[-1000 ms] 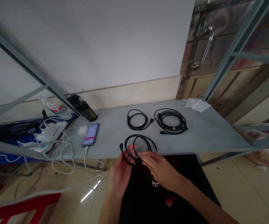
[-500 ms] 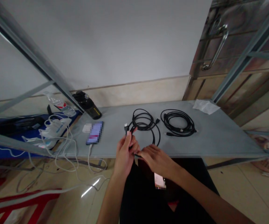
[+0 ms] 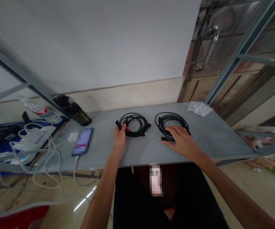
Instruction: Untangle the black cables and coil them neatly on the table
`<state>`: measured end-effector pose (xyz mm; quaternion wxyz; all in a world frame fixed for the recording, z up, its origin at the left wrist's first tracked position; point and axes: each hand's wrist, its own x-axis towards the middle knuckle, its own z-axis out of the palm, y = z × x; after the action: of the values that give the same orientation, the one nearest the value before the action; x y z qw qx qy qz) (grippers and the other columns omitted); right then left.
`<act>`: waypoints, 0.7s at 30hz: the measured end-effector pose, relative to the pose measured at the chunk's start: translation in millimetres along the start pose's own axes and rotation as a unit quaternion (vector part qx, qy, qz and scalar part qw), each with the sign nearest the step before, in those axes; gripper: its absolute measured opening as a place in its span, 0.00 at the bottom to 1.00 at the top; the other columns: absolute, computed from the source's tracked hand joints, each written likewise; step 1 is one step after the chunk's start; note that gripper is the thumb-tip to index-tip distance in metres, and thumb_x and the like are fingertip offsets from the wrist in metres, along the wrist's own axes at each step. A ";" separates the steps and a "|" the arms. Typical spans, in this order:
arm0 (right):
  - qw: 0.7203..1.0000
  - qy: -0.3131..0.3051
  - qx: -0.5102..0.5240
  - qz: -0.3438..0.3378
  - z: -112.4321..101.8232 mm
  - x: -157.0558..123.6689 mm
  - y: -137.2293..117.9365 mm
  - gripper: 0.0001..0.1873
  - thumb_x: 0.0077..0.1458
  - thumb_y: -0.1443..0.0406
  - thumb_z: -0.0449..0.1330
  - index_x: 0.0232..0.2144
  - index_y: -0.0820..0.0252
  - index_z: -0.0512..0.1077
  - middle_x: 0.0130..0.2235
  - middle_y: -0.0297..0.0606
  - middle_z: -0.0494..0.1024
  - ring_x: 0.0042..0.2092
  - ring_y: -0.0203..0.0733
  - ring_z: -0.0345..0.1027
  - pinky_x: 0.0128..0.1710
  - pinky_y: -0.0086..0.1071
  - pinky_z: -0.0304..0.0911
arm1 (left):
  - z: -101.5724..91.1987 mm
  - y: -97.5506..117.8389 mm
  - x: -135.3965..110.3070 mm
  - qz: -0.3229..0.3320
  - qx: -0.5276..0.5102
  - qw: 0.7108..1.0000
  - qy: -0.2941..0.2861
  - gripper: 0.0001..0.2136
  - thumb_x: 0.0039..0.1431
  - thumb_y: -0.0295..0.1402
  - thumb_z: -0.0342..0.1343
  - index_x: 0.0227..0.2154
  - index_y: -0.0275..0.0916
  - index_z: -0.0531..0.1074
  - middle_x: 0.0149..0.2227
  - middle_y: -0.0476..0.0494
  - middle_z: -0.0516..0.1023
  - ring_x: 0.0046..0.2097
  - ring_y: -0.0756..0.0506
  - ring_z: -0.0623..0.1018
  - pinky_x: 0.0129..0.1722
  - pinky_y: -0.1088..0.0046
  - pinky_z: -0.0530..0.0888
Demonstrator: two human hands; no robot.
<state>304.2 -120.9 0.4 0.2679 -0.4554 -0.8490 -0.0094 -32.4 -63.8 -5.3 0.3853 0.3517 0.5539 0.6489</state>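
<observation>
Two black coiled cables lie on a grey table [image 3: 209,140]. My left hand [image 3: 119,137] is closed on the left edge of the left cable coil [image 3: 135,124], which rests on the table. My right hand [image 3: 179,140] lies flat with fingers spread on the near side of the right cable coil [image 3: 169,122].
A phone [image 3: 82,145] with a white cord lies at the left of the table, with a small white block [image 3: 72,137] beside it. A black bottle [image 3: 72,109] lies behind it. Crumpled white paper [image 3: 198,108] sits at the back right. White cables [image 3: 36,140] hang at the left.
My left hand has carried the cable forward and set it down on the coil at the back left. My right hand has let go and moved right onto the other coil.
</observation>
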 end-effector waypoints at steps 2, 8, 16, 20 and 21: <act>1.000 -0.021 -0.016 0.007 -0.5 -12.2 9.3 0.29 0.69 0.50 0.68 0.63 0.59 0.71 0.60 0.53 0.78 0.61 0.64 0.73 0.62 0.57 0.70 | -9.2 -8.8 1.0 0.032 0.068 0.997 0.023 0.12 0.64 0.40 0.69 0.39 0.40 0.73 0.37 0.44 0.78 0.42 0.42 0.80 0.48 0.62 0.78; 0.999 -0.039 -0.030 0.012 -3.6 -27.6 39.7 0.17 0.75 0.57 0.60 0.60 0.57 0.75 0.55 0.50 0.79 0.57 0.61 0.74 0.61 0.57 0.72 | -16.8 -20.4 -2.5 0.125 0.229 0.965 0.032 0.22 0.63 0.42 0.69 0.56 0.38 0.74 0.60 0.29 0.75 0.69 0.28 0.70 0.74 0.42 0.62; 0.999 0.011 -0.025 0.034 -2.2 -44.6 63.4 0.16 0.78 0.58 0.53 0.56 0.57 0.77 0.53 0.51 0.77 0.54 0.58 0.74 0.59 0.54 0.73 | -22.8 -20.2 -12.2 0.276 0.306 0.911 0.028 0.19 0.74 0.46 0.59 0.60 0.40 0.75 0.63 0.30 0.75 0.68 0.34 0.73 0.73 0.48 0.66; 0.997 0.034 -0.023 0.060 0.9 -44.4 62.1 0.16 0.79 0.57 0.52 0.53 0.57 0.76 0.51 0.53 0.77 0.54 0.58 0.75 0.58 0.54 0.73 | -21.3 -13.9 -17.2 0.290 0.299 0.909 0.034 0.17 0.75 0.44 0.59 0.58 0.41 0.76 0.61 0.33 0.77 0.65 0.35 0.75 0.71 0.50 0.69; 0.996 0.046 -0.018 0.069 1.3 -44.3 62.5 0.16 0.79 0.56 0.51 0.52 0.57 0.75 0.51 0.53 0.78 0.54 0.58 0.76 0.57 0.54 0.73 | -20.6 -12.7 -18.3 0.294 0.299 0.907 0.037 0.17 0.75 0.44 0.59 0.58 0.41 0.76 0.60 0.33 0.77 0.65 0.35 0.75 0.71 0.50 0.69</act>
<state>371.9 -118.0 -35.5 0.2984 -0.5170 -0.8019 -0.0271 -40.9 -88.1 -21.3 0.0336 0.5729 0.6074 0.5493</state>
